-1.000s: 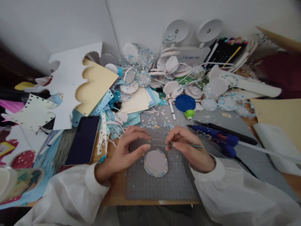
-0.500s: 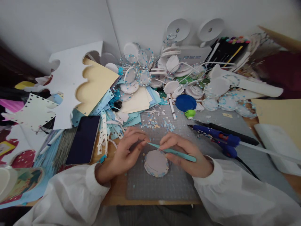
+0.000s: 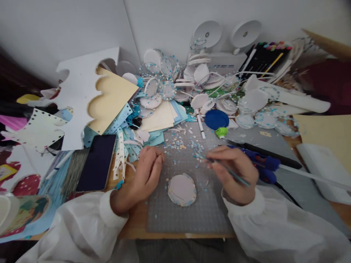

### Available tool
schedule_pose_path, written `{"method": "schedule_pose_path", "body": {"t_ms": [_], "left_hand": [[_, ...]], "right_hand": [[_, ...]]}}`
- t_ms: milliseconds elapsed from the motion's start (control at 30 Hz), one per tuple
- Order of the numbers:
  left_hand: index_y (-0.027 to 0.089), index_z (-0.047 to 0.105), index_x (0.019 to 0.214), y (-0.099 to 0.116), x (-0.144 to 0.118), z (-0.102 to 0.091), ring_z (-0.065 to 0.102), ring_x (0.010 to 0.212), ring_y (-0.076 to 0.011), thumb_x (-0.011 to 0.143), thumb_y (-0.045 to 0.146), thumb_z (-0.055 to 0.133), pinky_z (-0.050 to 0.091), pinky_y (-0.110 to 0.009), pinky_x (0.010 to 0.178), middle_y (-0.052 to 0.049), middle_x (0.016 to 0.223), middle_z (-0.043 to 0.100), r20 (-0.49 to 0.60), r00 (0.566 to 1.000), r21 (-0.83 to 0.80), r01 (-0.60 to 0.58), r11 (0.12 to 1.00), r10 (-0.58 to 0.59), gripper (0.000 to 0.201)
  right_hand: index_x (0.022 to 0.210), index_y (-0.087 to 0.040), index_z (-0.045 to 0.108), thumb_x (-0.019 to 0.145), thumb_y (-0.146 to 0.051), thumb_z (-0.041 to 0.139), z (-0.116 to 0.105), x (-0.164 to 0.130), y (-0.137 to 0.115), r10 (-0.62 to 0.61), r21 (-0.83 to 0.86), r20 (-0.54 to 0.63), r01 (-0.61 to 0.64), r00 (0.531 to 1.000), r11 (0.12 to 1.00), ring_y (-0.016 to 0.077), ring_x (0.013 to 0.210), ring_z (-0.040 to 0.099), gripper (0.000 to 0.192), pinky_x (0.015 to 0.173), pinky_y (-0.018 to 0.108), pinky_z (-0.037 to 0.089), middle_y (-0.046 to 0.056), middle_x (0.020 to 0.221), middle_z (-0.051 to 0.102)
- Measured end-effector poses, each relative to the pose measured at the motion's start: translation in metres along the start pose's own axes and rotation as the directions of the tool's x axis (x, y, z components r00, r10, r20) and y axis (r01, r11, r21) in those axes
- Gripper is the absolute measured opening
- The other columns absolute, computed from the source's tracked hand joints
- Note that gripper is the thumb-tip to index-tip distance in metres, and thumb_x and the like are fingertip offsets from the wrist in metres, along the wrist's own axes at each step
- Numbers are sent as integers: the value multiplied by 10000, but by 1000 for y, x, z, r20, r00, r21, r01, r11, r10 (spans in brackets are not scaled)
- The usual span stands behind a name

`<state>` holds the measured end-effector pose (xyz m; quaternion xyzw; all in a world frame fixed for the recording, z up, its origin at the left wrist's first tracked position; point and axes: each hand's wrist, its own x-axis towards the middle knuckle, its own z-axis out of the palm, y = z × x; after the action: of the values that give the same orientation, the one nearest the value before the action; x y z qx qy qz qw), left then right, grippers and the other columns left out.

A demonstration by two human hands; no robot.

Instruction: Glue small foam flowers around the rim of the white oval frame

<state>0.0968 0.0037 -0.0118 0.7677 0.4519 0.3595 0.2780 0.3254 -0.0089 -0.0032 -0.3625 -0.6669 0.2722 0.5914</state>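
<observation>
My right hand (image 3: 234, 173) holds teal tweezers (image 3: 229, 170), blurred by motion, with their tip over the loose paper bits (image 3: 196, 148) on the cutting mat. Left of the round piece, my left hand (image 3: 149, 170) rests with its fingers curled closed; whatever may be inside them is hidden. Between the hands a flat white disc (image 3: 182, 188) lies on the mat, its rim edged with small blue and cream paper pieces. Neither hand touches it.
The grey cutting mat (image 3: 164, 223) carries a blue glue gun (image 3: 257, 159), a blue lid (image 3: 216, 119) and a white marker (image 3: 201, 126). At left lie a phone (image 3: 97, 162) and cut paper (image 3: 120, 98). Decorated discs (image 3: 167, 89) pile up behind.
My right hand has moved right and away from the disc, taking the tweezers to the scattered bits. My left hand has drawn back left from the tweezers' tip and curled closed.
</observation>
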Motion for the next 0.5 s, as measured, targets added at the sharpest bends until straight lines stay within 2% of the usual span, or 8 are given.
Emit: {"method": "schedule_pose_path", "body": {"t_ms": [67,133,233,300,400,433,500], "left_hand": [[198,430,817,0,-1,1,440,798,-178,994,222,284,382,-340,774,-30,810,472,0,999,-37,32,999,-32,231],[198,428,780,-1,-2,1,434,759,-176,996,258,291,383,-337,741,-25,772,459,-20,998,-61,59,996,-60,262],[197,406,691,-3,-2,1,422,707,-166,986,273,346,368,-338,720,-5,692,437,-51,996,-21,66,998,-67,310],[193,405,672,-3,-1,1,444,718,-163,966,259,408,375,-343,749,0,687,456,-74,996,12,42,999,-41,302],[199,490,861,-3,0,5,533,846,-168,924,228,499,428,-340,822,-26,858,539,-164,985,-86,34,996,-48,70],[203,489,962,-3,1,6,561,895,-168,915,216,517,449,-335,841,-41,938,549,-191,979,-152,41,987,-70,56],[209,458,1085,-3,1,10,604,944,-164,908,201,534,483,-325,859,-58,1042,551,-203,972,-271,60,961,-118,193]], "right_hand": [[913,-223,634,798,-129,637,-2,4,3,65,-35,-194,-73,979,997,144,723,596,148,563,255,481,23,833,617],[857,-227,608,787,-168,663,-4,7,6,169,-76,-262,-195,950,978,131,667,571,106,551,253,459,5,782,594],[800,-224,538,794,-208,649,-4,9,9,310,-158,-160,-334,937,929,121,602,533,112,529,249,420,-13,708,569],[780,-221,498,790,-197,630,-3,9,10,340,-268,-46,-339,939,902,112,546,501,135,506,244,385,-28,655,555],[768,-222,465,786,-167,596,-2,8,11,339,-424,79,-276,938,863,95,471,447,143,477,233,334,-57,572,512],[767,-224,458,790,-168,588,-1,8,11,334,-447,102,-256,937,857,93,458,440,143,471,231,325,-64,551,500],[765,-226,446,808,-185,572,-2,8,10,330,-457,121,-242,936,856,91,434,425,140,459,227,313,-74,518,479]]}}
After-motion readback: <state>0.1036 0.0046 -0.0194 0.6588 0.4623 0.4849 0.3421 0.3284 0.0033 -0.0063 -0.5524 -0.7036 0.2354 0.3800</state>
